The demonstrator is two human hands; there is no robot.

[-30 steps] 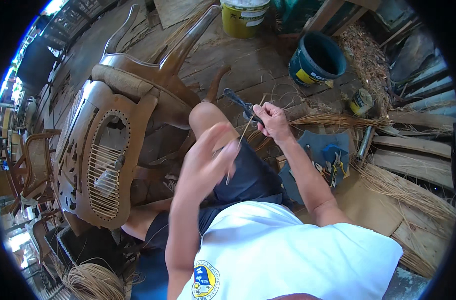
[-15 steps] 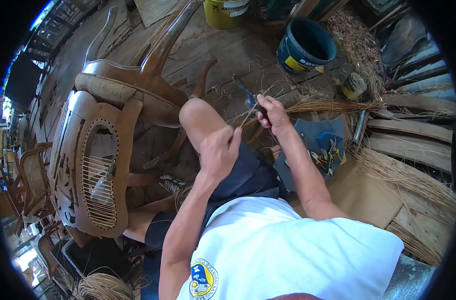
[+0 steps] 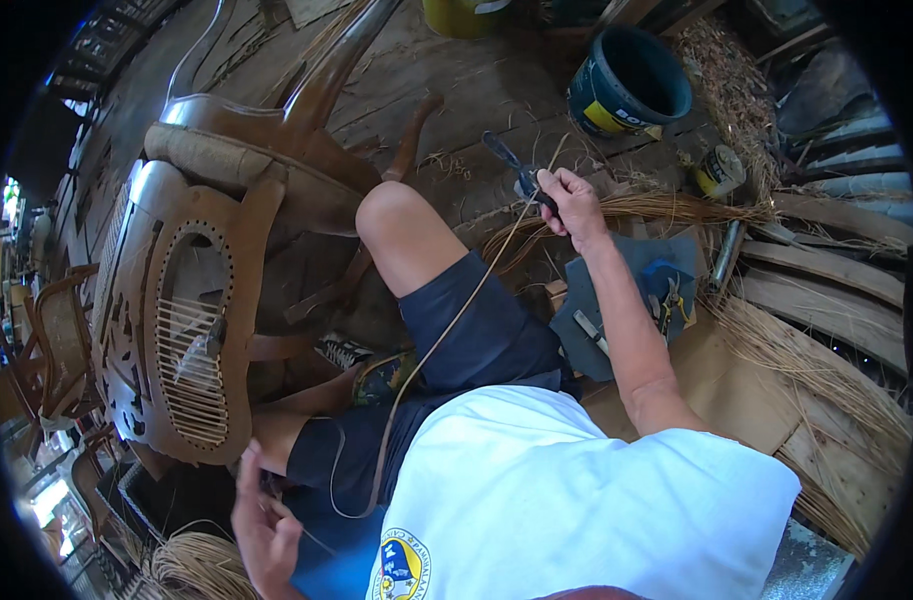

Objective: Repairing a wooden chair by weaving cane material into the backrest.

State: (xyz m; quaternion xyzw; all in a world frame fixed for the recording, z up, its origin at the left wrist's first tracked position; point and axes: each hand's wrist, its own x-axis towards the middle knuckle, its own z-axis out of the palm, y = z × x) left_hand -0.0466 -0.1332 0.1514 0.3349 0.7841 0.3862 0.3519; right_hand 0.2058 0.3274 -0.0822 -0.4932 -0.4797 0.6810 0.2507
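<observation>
My right hand (image 3: 568,208) is closed on a black-handled tool (image 3: 506,157), with a long thin cane strip (image 3: 454,325) running through it and looping down over my lap. My left hand (image 3: 266,530) is low at the left, beside the chair, its index finger stretched out and apart from the thumb; nothing shows clearly in it. The carved wooden chair (image 3: 244,400) lies tipped at my left, its oval back partly strung with cane strands (image 3: 186,370). My bare knee (image 3: 396,225) is raised beside it.
A teal bucket (image 3: 626,85), a yellow bucket (image 3: 461,15) and a small can (image 3: 718,172) stand ahead. Hand tools lie on a blue-grey mat (image 3: 626,260) at right, near loose cane (image 3: 796,370) and planks. A coiled cane bundle (image 3: 191,560) and another chair (image 3: 61,330) are at left.
My left hand has swept from beside my right hand down and left, leaving a long length of strip visible across my lap. My right hand, still on the tool, has shifted slightly right and up.
</observation>
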